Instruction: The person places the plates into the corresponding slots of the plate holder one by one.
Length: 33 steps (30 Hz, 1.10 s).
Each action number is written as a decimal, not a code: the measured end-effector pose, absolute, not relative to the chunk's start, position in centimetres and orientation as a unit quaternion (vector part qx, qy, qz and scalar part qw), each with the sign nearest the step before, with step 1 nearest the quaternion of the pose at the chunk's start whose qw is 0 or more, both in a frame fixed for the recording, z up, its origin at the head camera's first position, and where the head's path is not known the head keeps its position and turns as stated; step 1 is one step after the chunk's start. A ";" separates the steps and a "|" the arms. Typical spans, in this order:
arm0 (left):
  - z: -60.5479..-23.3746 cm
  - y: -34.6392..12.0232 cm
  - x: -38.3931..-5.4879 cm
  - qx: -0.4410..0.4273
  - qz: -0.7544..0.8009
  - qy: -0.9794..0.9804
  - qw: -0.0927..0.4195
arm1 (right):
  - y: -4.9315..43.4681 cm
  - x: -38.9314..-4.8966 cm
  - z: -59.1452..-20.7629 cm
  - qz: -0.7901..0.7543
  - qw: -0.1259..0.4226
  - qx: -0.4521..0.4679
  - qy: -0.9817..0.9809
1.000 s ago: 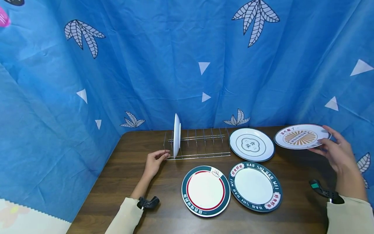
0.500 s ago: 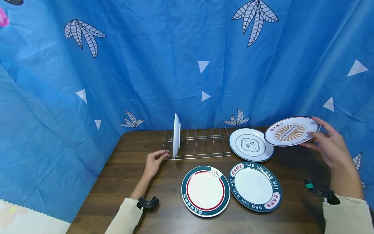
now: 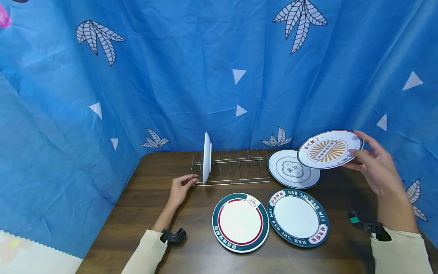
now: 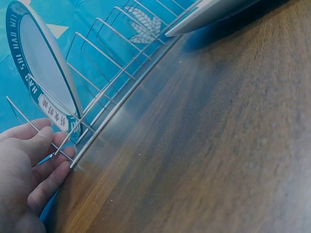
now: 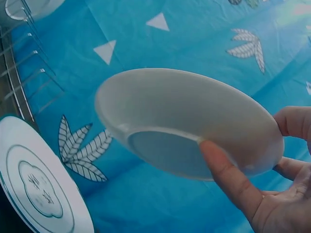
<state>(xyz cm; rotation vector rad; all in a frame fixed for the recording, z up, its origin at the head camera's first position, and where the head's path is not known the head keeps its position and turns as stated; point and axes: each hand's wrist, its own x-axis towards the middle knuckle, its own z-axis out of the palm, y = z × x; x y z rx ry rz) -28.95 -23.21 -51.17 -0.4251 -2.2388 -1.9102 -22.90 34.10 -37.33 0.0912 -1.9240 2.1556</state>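
Note:
My right hand (image 3: 376, 167) holds a white plate (image 3: 326, 150) with an orange sunburst by its right edge, tilted and raised behind the right side of the table. Its plain underside shows in the right wrist view, a finger (image 5: 228, 179) pressed against it. At the left end of a wire dish rack (image 3: 239, 181), my left hand (image 3: 180, 189) pinches the end wires between thumb and fingers. One plate (image 4: 48, 63) with a green lettered rim stands upright in the rack close to that hand. The held plate overlaps a white plate with a grey centre motif (image 3: 285, 173) in the head view.
Two green-rimmed plates lie flat in front: one with a red ring (image 3: 241, 224), the other lettered (image 3: 297, 217). The wooden table (image 3: 137, 213) runs back to a blue patterned curtain (image 3: 178, 76).
My right hand has carried the sunburst plate left and slightly up, over the back-right plate as seen from the head. My left hand stays on the rack.

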 end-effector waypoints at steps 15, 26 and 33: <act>-53.6 -23.9 -30.4 -0.135 -0.639 -0.750 0.100 | 30.4 -22.7 -36.0 0.770 0.147 0.092 -0.613; -53.8 -24.2 -30.0 -0.129 -0.630 -0.759 0.101 | 27.6 -22.4 -36.2 0.746 0.137 0.108 -0.642; -53.5 -23.9 -30.3 -0.141 -0.633 -0.754 0.104 | 25.5 -22.2 -35.7 0.722 0.133 0.128 -0.667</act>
